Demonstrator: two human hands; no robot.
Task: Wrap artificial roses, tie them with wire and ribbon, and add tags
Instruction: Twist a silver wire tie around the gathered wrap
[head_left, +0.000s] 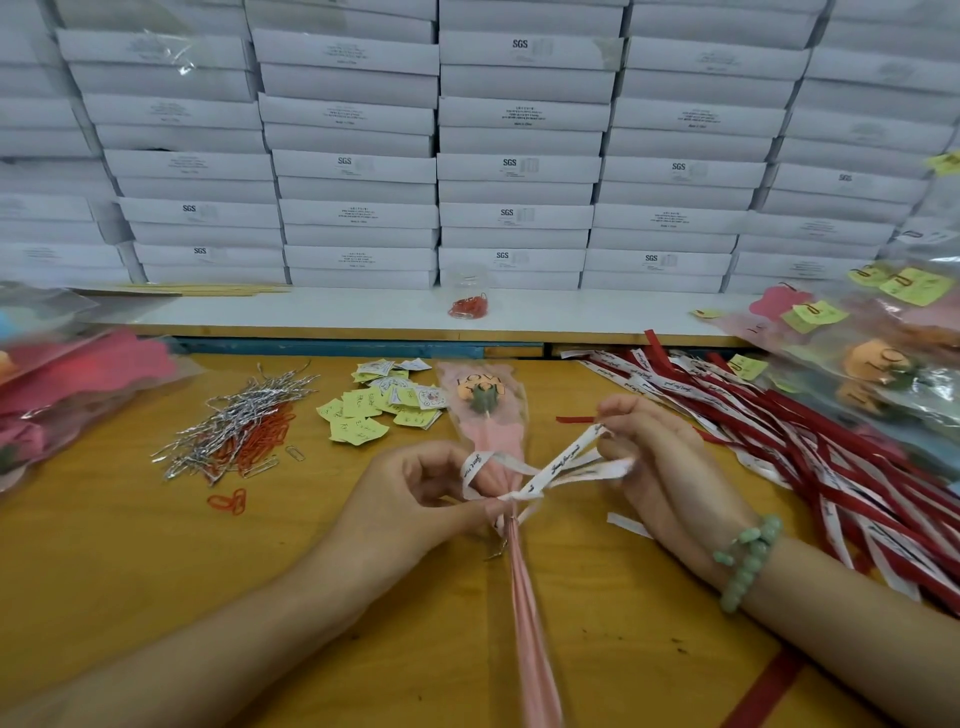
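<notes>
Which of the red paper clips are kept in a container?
Those in the clear jar on the white shelf at the back; the other red clips lie loose on the wooden table.

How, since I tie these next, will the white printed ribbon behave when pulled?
Probably floppy: the white ribbon bends in soft loops at the wrapped rose. Likely very light: the right hand holds it by pinching fingers. Flat and thin, it may twist.
</notes>
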